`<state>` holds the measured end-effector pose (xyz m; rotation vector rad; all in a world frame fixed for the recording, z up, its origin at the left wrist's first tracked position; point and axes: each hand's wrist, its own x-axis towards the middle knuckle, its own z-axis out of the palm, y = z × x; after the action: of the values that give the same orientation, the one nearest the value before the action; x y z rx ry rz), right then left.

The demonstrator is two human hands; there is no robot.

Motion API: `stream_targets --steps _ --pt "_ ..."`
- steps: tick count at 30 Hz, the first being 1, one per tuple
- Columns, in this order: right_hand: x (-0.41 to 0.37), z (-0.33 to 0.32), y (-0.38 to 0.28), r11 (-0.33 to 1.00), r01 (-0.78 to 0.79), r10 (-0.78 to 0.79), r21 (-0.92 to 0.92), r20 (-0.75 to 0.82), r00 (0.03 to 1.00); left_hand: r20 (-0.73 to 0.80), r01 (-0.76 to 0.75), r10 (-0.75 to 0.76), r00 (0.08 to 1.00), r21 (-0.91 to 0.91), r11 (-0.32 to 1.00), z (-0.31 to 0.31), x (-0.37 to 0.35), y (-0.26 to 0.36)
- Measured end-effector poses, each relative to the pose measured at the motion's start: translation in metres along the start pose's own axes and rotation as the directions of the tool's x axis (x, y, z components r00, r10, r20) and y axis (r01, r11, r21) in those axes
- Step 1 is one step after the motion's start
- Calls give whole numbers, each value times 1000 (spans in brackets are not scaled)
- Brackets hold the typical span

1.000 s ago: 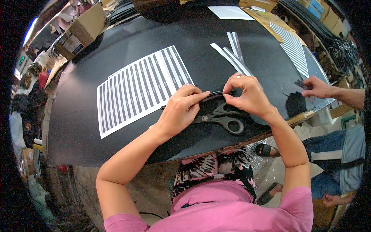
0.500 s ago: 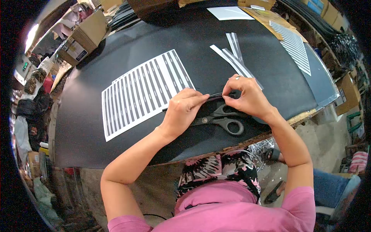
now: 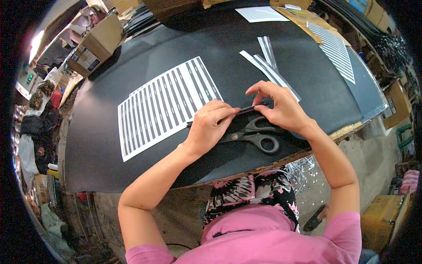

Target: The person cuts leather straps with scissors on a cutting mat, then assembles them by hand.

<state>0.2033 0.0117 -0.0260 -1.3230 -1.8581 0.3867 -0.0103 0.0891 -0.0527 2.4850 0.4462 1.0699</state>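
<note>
The left hand (image 3: 210, 125) has its fingers drawn tight together, thumb against fingertips, pinching one end of a thin dark strip (image 3: 246, 108). The right hand (image 3: 279, 108) pinches the other end between thumb and forefinger, its remaining fingers lifted and fanned a little. The strip runs in the short gap between the two hands, held just above the near part of the black table (image 3: 96, 145), a little right of its middle.

Directly under the hands, on the near side, lies a pair of black-handled scissors (image 3: 257, 137), with the handles pointing right and partly hidden by the left hand. Just left of the left hand lies a striped sheet (image 3: 169, 103), white with dark bars, flat on the table and turned at a slant. Beyond the right hand lie a few cut white strips (image 3: 268, 61), overlapping one another. At the far right edge rests a second striped sheet (image 3: 336, 48). A cardboard box (image 3: 99, 37) stands off the table's far left.
</note>
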Motion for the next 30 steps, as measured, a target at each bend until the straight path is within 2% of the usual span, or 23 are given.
stream_targets --steps 2,4,6,9,11,18,21,23,24,25,27,30 --pt "0 0 -2 999 31 -31 -19 -24 999 14 8 -8 1000 -29 1000 -1 1 0" --pt "-1 -1 -8 991 -84 84 107 5 996 26 29 -28 999 -21 999 -2 4 5" --pt "-2 -3 -8 993 -66 67 99 -5 998 39 45 -44 998 -12 999 -6 8 9" --pt "-2 -7 -17 995 -51 54 85 -27 998 90 -8 4 996 43 999 -11 12 16" --pt "-3 -10 -28 995 -55 59 79 -41 997 106 45 -43 993 -13 999 -14 15 26" --pt "-12 -17 -51 991 -79 85 107 -50 995 116 -11 16 993 -40 999 -10 23 34" --pt "-19 -17 -42 994 -50 59 102 -90 994 173 26 -18 985 -44 999 -10 31 41" --pt "-23 -20 -37 995 -37 48 97 -116 992 249 184 -156 956 -93 978 -12 35 44" --pt "-26 -23 -35 994 -25 38 103 -122 992 262 263 -210 942 -186 947 -10 35 40" --pt "-27 -25 -34 994 -12 26 109 -126 992 268 257 -202 942 -190 947 -10 35 38" --pt "-30 -28 -34 986 -40 60 161 -125 990 316 389 -286 905 -336 858 -11 35 37" --pt "-32 -26 -31 951 -107 145 289 -116 983 360 439 -309 880 -368 820 -14 37 39"
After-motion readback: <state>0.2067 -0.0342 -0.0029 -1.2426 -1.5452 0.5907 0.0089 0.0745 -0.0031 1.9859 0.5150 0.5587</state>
